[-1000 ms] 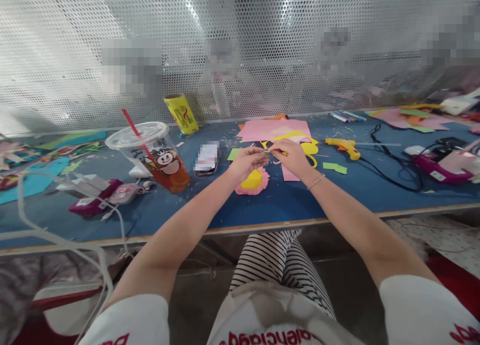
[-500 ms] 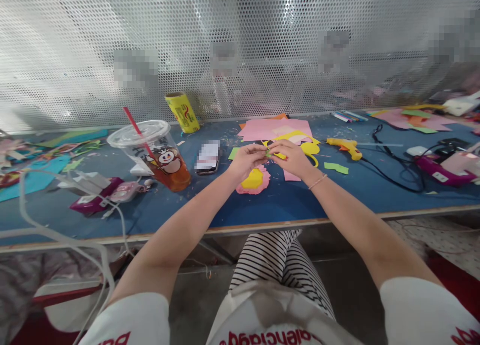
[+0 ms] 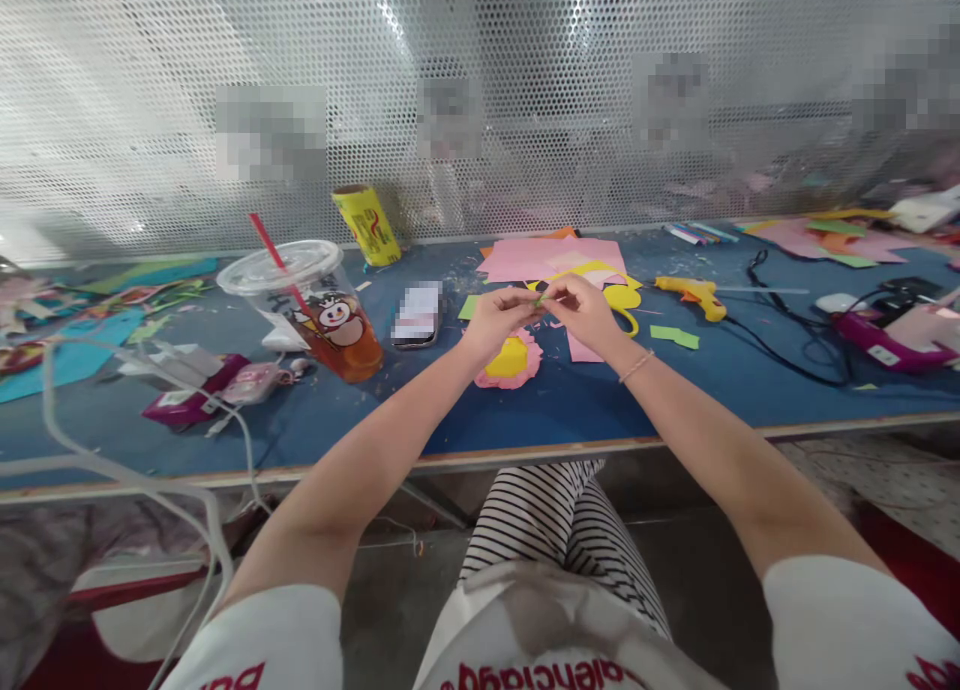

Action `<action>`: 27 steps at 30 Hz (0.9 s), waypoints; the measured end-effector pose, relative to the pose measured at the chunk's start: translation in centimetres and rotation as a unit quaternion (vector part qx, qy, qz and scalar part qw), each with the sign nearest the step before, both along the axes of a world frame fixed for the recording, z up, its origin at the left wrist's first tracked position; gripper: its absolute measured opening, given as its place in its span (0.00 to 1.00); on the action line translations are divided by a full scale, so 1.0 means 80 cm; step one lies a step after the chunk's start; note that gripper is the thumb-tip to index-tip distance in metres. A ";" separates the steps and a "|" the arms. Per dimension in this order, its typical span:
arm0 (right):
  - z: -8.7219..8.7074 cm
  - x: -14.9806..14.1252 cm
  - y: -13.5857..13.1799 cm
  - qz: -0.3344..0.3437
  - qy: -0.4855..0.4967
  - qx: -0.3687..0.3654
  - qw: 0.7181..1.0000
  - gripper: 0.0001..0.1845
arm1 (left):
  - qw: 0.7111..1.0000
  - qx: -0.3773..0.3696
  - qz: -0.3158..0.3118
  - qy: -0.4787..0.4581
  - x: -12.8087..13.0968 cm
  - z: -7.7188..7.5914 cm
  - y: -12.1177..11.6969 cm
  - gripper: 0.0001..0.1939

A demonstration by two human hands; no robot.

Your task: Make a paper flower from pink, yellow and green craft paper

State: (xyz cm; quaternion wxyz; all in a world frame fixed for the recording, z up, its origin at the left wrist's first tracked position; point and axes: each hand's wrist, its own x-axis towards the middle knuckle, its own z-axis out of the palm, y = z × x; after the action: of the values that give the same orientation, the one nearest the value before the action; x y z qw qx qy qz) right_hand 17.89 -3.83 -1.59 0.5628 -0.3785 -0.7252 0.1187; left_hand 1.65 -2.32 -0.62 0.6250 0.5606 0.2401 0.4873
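Observation:
My left hand (image 3: 501, 320) and my right hand (image 3: 581, 312) meet above the table, fingertips pinched together on a small piece of green paper (image 3: 541, 298). Most of that piece is hidden by the fingers. Just below my left hand lies a pink paper flower (image 3: 511, 375) with a yellow center (image 3: 511, 355), flat on the table. Yellow-handled scissors (image 3: 628, 320) lie partly behind my right hand. A pink paper scrap (image 3: 583, 346) sticks out under that hand, and a green paper scrap (image 3: 469, 307) sits left of my left hand.
A lidded drink cup (image 3: 337, 325) with a red straw and a phone (image 3: 417, 315) stand to the left. Pink paper sheets (image 3: 547, 258) lie behind my hands. At the right are a yellow glue gun (image 3: 691, 295) with a black cord and a green scrap (image 3: 674, 337).
Both hands stay over the flower while the fingers shift around the green paper. My right hand's fingertips turn and press closer to the left ones. The view moves slightly.

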 end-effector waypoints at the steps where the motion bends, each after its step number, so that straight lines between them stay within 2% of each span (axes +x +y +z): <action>1: -0.001 -0.001 0.000 0.005 0.013 -0.008 1.000 0.03 | 1.000 0.002 -0.002 0.000 0.000 0.000 0.000 0.13; 9: 0.000 -0.008 -0.002 0.042 0.095 -0.095 0.990 0.04 | 0.997 0.058 0.025 0.033 0.001 -0.002 0.001 0.14; 19: 0.000 -0.007 0.001 0.061 0.117 -0.112 0.985 0.06 | 0.997 0.039 0.056 0.045 0.003 0.005 -0.004 0.13; 27: -0.004 -0.006 0.003 0.031 0.106 -0.120 0.987 0.07 | 0.995 0.026 0.078 0.048 0.003 0.003 0.000 0.13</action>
State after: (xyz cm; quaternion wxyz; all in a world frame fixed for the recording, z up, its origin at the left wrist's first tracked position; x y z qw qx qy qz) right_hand 17.38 -3.55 -1.92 0.5830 -0.4063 -0.6531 0.2618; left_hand 1.93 -2.30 -0.41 0.5578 0.5789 0.3004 0.5133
